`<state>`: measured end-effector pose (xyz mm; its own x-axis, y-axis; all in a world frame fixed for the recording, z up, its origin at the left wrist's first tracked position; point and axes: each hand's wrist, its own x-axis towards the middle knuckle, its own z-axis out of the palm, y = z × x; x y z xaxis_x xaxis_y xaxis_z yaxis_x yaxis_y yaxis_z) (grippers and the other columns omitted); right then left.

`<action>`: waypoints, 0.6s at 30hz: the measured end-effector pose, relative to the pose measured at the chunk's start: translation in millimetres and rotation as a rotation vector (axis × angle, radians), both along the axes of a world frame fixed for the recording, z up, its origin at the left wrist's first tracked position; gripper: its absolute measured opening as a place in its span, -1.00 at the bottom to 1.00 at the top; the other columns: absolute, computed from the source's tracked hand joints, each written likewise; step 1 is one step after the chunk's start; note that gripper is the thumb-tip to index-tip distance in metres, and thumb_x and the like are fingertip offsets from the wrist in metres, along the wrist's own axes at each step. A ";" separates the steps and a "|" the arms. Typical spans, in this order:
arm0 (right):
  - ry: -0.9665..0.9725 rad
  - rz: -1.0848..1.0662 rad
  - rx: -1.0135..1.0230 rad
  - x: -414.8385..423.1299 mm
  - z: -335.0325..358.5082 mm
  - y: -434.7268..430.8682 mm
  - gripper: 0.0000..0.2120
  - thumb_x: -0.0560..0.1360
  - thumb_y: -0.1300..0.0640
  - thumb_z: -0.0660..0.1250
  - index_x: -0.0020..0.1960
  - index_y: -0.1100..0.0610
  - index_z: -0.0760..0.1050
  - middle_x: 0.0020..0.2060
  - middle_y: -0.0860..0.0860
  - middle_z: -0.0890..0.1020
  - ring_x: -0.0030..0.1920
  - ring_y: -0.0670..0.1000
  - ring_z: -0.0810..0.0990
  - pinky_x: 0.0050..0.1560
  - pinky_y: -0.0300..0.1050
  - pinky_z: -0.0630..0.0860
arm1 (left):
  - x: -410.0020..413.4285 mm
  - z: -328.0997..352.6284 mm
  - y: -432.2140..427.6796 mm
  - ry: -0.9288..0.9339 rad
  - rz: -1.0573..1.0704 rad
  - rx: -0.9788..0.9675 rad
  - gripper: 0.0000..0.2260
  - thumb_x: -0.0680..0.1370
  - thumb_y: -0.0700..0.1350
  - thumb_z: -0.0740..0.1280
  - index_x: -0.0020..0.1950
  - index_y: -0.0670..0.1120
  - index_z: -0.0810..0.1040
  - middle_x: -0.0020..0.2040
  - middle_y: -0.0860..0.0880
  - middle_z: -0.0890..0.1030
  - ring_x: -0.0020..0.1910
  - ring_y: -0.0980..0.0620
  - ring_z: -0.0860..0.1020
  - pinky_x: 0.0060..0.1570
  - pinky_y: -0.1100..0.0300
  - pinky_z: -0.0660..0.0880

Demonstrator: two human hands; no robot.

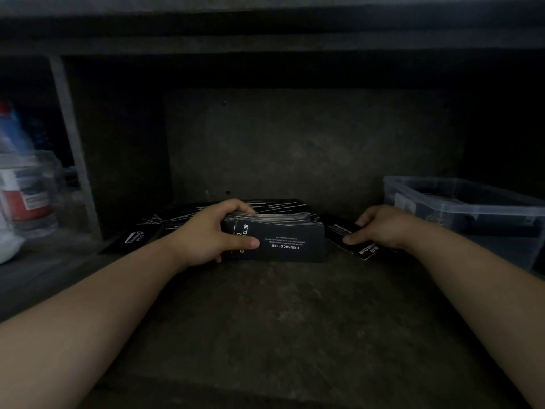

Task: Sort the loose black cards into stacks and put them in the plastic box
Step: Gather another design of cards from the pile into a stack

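Note:
A thick stack of black cards (283, 237) with white print stands on edge on the dark shelf floor. My left hand (206, 234) grips its left end, thumb on the front face and fingers over the top. Loose black cards (165, 222) lie spread behind and left of the stack. My right hand (380, 228) pinches a few black cards (343, 231) lying to the right of the stack. The clear plastic box (460, 202) sits at the right, with dark cards dimly visible inside.
The shelf is a dim recess with a back wall (295, 143) and a low top board. A vertical divider (73, 143) stands at the left. Beyond it are a clear container and bottles (23, 184), blurred.

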<state>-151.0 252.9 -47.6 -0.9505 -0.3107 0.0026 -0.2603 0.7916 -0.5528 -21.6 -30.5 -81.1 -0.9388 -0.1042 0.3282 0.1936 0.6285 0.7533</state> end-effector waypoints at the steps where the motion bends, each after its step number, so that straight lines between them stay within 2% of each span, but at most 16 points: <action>1: 0.014 -0.003 -0.022 0.5 1.0 -0.5 -0.54 0.44 0.05 0.51 0.26 0.22 0.53 0.22 0.12 0.58 0.08 0.05 0.52 0.08 -0.15 0.43 | 0.3 0.0 0.1 -0.003 0.003 0.004 -0.63 0.41 -0.07 0.56 0.13 0.16 0.54 0.07 0.03 0.61 -0.23 0.16 0.60 -0.46 0.21 0.48; 3: 0.067 -0.017 -0.069 -0.2 4.3 -1.1 -0.64 0.51 0.08 0.45 0.24 0.22 0.55 0.20 0.11 0.59 0.17 0.09 0.53 0.12 -0.12 0.43 | 0.6 0.3 -0.1 -0.022 0.010 0.009 -0.64 0.42 -0.06 0.55 0.13 0.17 0.53 0.08 0.05 0.61 -0.17 0.14 0.60 -0.45 0.22 0.48; 4: 0.090 -0.034 -0.141 -0.4 5.6 -1.5 -0.70 0.53 0.09 0.42 0.20 0.20 0.56 0.17 0.10 0.59 0.15 0.08 0.54 0.11 -0.11 0.44 | 0.4 0.2 -0.3 -0.033 0.011 0.016 -0.65 0.42 -0.06 0.54 0.13 0.17 0.53 0.08 0.06 0.61 -0.16 0.13 0.60 -0.44 0.22 0.47; 6: 0.037 -0.073 -0.461 -2.1 6.7 -3.0 -0.82 0.54 0.14 0.40 0.13 0.13 0.55 0.11 0.08 0.61 0.01 0.04 0.57 -0.03 -0.09 0.49 | 0.6 0.7 -0.9 -0.041 0.006 0.030 -0.65 0.42 -0.06 0.54 0.14 0.17 0.53 0.08 0.04 0.61 -0.15 0.10 0.61 -0.44 0.23 0.46; 8: -0.151 -0.058 -0.897 -1.2 8.3 -4.5 -0.82 0.57 0.20 0.35 0.15 0.04 0.54 0.05 0.06 0.64 -0.07 0.02 0.60 -0.19 -0.08 0.51 | 1.5 0.8 -0.1 -0.032 0.003 0.038 -0.65 0.43 -0.08 0.54 0.14 0.13 0.52 0.08 0.01 0.61 -0.16 0.08 0.61 -0.45 0.23 0.46; 10: -0.325 0.047 -1.147 -1.0 10.0 -3.3 -0.80 0.60 0.22 0.27 0.14 -0.02 0.55 -0.02 0.02 0.66 -0.07 0.01 0.63 -0.22 -0.05 0.52 | 1.9 1.0 1.0 -0.017 0.010 0.057 -0.66 0.44 -0.11 0.53 0.13 0.09 0.51 0.05 -0.01 0.61 -0.20 0.11 0.60 -0.46 0.22 0.47; 12: -0.427 0.182 -1.196 0.1 10.1 -3.4 -0.78 0.59 0.21 0.26 0.13 -0.04 0.57 -0.01 0.00 0.70 0.00 0.04 0.67 -0.12 0.01 0.55 | 2.0 1.0 1.4 -0.022 0.027 0.057 -0.68 0.45 -0.10 0.52 0.12 0.08 0.50 0.01 0.01 0.60 -0.25 0.18 0.58 -0.45 0.22 0.48; 15: -0.502 0.322 -1.255 0.4 9.0 -5.8 -0.76 0.43 0.22 0.33 0.07 0.01 0.56 -0.01 0.02 0.72 0.11 0.06 0.66 0.14 0.08 0.54 | 1.2 0.9 0.2 -0.068 0.036 0.030 -0.68 0.46 -0.05 0.50 0.14 0.13 0.49 0.04 0.01 0.59 -0.21 0.14 0.56 -0.44 0.24 0.45; 18: -0.487 0.423 -1.203 3.4 8.5 -4.3 -0.73 0.40 0.23 0.35 0.10 0.08 0.56 0.04 0.08 0.70 0.09 0.07 0.67 0.16 -0.01 0.58 | 0.3 0.3 -0.9 -0.091 0.033 0.038 -0.67 0.46 -0.02 0.50 0.15 0.16 0.48 0.03 0.04 0.59 -0.20 0.15 0.55 -0.42 0.26 0.43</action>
